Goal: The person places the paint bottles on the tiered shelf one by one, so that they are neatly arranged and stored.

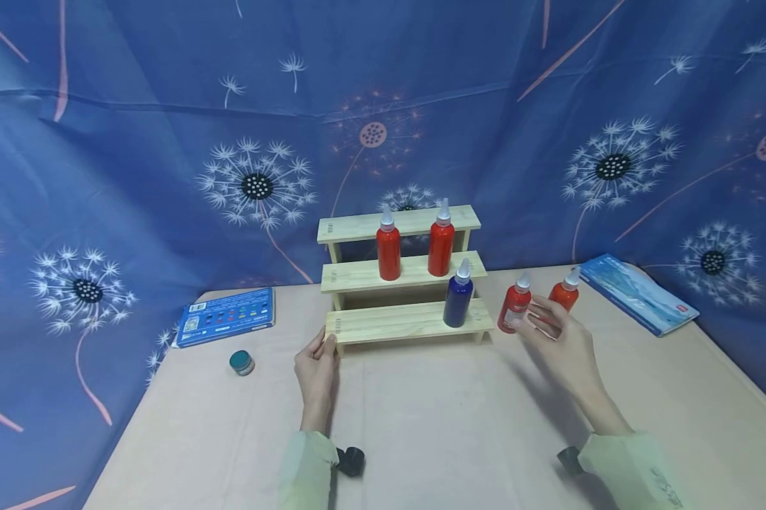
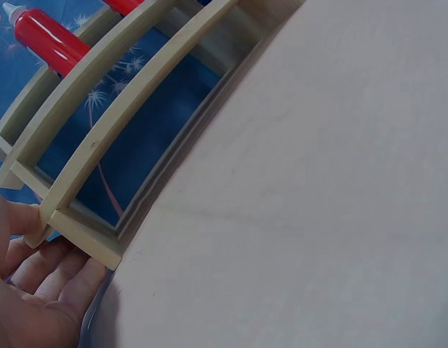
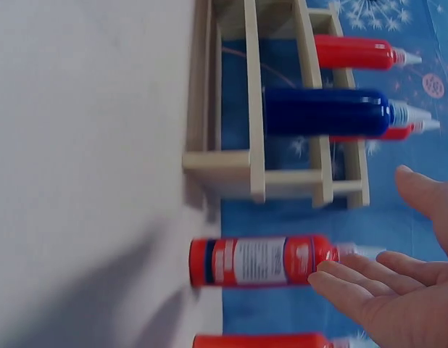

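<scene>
A three-step wooden display rack (image 1: 389, 323) stands at the back of the table. My left hand (image 1: 316, 370) grips the left end of its lowest step, thumb on the board and fingers curled at the leg (image 2: 90, 243). On the middle step stand two red squeeze bottles (image 1: 389, 253) with white nozzle caps. A dark blue squeeze bottle (image 1: 458, 301) is upright on the lowest step's right end. My right hand (image 1: 564, 348) is beside a labelled red bottle (image 3: 260, 261) on the table, fingers extended and thumb apart. Behind that hand is an orange-red bottle (image 1: 564, 292), partly hidden.
Left of the rack lie a blue flat box (image 1: 226, 316) and a small jar with a teal lid (image 1: 241, 363). A blue pad with a landscape cover (image 1: 638, 294) lies at the back right. Blue dandelion-print cloth (image 1: 421, 92) hangs behind the table.
</scene>
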The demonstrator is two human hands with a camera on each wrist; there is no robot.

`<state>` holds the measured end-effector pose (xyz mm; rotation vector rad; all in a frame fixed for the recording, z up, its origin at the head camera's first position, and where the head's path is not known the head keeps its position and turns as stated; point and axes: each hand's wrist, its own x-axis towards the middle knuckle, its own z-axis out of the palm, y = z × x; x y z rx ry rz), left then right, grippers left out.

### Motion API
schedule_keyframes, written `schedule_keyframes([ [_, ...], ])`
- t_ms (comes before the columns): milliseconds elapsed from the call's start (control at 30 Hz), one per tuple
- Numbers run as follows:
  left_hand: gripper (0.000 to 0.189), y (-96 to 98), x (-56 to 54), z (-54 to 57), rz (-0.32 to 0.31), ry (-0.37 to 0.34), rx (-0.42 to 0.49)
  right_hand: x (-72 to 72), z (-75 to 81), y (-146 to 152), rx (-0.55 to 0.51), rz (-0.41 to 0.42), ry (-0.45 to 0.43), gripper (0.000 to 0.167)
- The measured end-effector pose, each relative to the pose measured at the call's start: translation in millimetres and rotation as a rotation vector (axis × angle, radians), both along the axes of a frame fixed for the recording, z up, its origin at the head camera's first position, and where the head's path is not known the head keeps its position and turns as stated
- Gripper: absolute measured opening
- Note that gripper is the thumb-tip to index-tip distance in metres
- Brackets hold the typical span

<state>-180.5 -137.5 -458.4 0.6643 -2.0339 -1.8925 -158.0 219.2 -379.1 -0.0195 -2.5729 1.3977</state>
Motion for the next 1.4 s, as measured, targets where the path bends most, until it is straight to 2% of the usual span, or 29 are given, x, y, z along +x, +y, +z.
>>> schedule_keyframes([
  [100, 0.037, -0.7, 0.4, 1.3, -0.003, 0.006, 0.0, 0.5, -1.9, 10.3, 0.038, -0.031, -0.019, 0.072],
  [367, 0.036, -1.7, -0.5, 1.7, 0.001, 0.013, 0.009, 0.6, -6.7, 31.5, 0.059, -0.084, -0.035, 0.073],
  [567, 0.037, -2.2, -1.0, 2.2, 0.0, 0.021, 0.015, -3.7, -10.5, 46.5, 0.071, -0.117, -0.094, 0.077],
  [1000, 0.037, -3.0, -3.4, 0.8, -0.002, 0.012, 0.001, -25.8, -18.1, 61.3, -0.009, -0.224, -0.174, 0.084],
  [1400, 0.037, -1.4, -1.4, -0.4, 0.007, -0.018, 0.013, -46.3, -28.0, 64.4, -0.022, -0.238, -0.21, 0.088],
])
